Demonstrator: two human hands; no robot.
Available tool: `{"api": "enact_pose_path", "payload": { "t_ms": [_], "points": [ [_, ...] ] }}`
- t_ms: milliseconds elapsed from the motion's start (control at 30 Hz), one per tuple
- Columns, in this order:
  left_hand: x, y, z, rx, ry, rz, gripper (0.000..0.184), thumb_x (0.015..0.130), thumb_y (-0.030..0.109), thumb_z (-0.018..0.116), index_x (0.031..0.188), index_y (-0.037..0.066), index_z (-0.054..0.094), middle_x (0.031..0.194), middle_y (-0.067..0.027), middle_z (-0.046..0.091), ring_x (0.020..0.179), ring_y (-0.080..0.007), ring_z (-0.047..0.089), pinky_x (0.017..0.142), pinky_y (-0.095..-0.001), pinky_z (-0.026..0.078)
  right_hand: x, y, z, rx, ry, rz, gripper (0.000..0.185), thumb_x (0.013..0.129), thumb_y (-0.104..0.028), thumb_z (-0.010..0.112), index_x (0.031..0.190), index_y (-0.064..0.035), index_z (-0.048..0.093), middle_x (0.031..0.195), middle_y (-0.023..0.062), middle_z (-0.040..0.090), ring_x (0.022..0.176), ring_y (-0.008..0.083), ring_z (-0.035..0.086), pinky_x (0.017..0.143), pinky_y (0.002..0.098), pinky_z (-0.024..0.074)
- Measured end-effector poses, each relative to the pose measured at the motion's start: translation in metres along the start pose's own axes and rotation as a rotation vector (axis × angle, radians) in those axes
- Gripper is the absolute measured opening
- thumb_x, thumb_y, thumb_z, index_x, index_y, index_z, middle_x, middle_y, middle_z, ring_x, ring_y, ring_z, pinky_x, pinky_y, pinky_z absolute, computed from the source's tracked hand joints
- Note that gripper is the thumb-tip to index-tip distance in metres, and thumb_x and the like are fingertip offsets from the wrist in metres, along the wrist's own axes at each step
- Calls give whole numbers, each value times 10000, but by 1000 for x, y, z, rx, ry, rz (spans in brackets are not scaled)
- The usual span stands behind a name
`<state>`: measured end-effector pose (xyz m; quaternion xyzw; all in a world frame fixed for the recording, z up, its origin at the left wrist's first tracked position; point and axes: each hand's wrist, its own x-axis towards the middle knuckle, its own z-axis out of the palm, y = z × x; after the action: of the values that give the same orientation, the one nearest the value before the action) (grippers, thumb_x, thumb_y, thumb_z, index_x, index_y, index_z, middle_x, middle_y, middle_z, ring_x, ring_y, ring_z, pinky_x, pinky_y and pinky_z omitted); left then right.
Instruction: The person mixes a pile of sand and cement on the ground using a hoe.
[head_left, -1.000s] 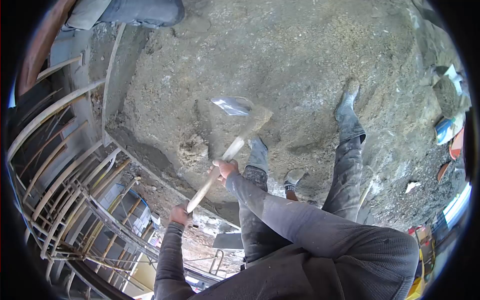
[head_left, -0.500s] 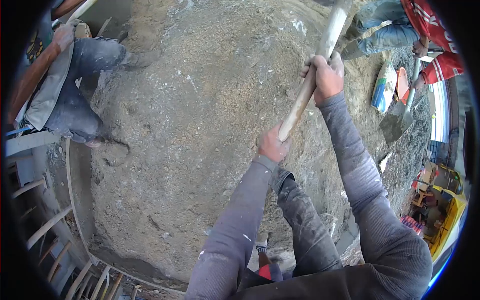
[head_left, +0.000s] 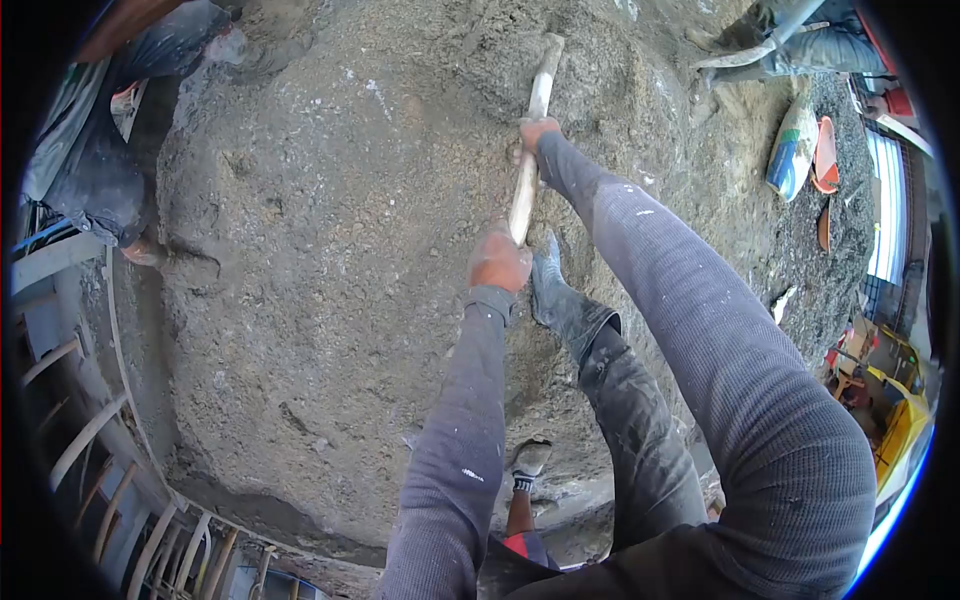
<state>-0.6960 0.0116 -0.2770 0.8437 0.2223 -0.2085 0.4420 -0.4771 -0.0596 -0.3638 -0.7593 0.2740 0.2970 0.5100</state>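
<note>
A pale wooden tool handle [head_left: 524, 192] slants up and away from me over a wide bed of grey-brown gravelly mix [head_left: 320, 230]. My left hand [head_left: 499, 260] is closed around its near end. Further up, my right hand [head_left: 538, 135] wraps the same handle. The handle's far end meets a heap of loose mix; whatever head it carries cannot be made out. My boot [head_left: 572, 295] stands on the mix just right of my left hand.
A co-worker's dark-trousered leg [head_left: 90, 190] is at the left, another's jeans [head_left: 830, 52] at the upper right beside a shovel [head_left: 765, 48]. A white-blue sack [head_left: 793, 155] and orange piece [head_left: 825, 155] lie at right. Curved bars [head_left: 90, 440] line the lower-left edge.
Both hands and the handle have moved left, with the handle's far end now lower, at the mix. The right co-worker's shovel has swung up from the dark gravel.
</note>
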Motion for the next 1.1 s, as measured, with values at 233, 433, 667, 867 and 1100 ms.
{"api": "enact_pose_path", "payload": {
  "t_ms": [233,433,667,867,1100],
  "points": [
    [-231,-168,-72,308,-127,-25,357,754,196,700,1049,21,599,887,-219,657,856,-415,640,778,-498,519,-177,177,98,233,-56,475,336,927,-133,431,1230,8,393,921,236,590,661,351,647,553,541,560],
    [-458,-305,-170,357,-163,-286,273,723,173,708,935,82,562,752,-197,646,737,-421,639,637,-532,494,-423,350,249,391,-21,420,161,936,-193,530,977,-74,430,688,88,512,501,223,550,412,408,480],
    [-752,-400,-217,397,-1,-810,309,748,361,727,932,126,647,706,-130,652,643,-323,641,555,-427,517,-673,371,336,-18,-542,917,205,798,-120,680,964,-14,622,760,114,688,550,241,643,531,385,548],
    [-620,-331,-233,423,-68,-475,193,690,261,733,804,132,645,649,-160,636,642,-392,645,562,-488,507,-599,246,232,493,-300,948,61,746,17,597,786,37,556,662,146,577,573,281,623,521,465,543],
    [-149,-38,-28,-55,38,133,384,752,231,723,1092,89,616,766,-221,648,725,-429,634,660,-522,505,-237,-43,-52,362,382,-26,233,785,-30,581,963,81,479,655,105,552,459,177,552,376,323,468]
  ]
}}
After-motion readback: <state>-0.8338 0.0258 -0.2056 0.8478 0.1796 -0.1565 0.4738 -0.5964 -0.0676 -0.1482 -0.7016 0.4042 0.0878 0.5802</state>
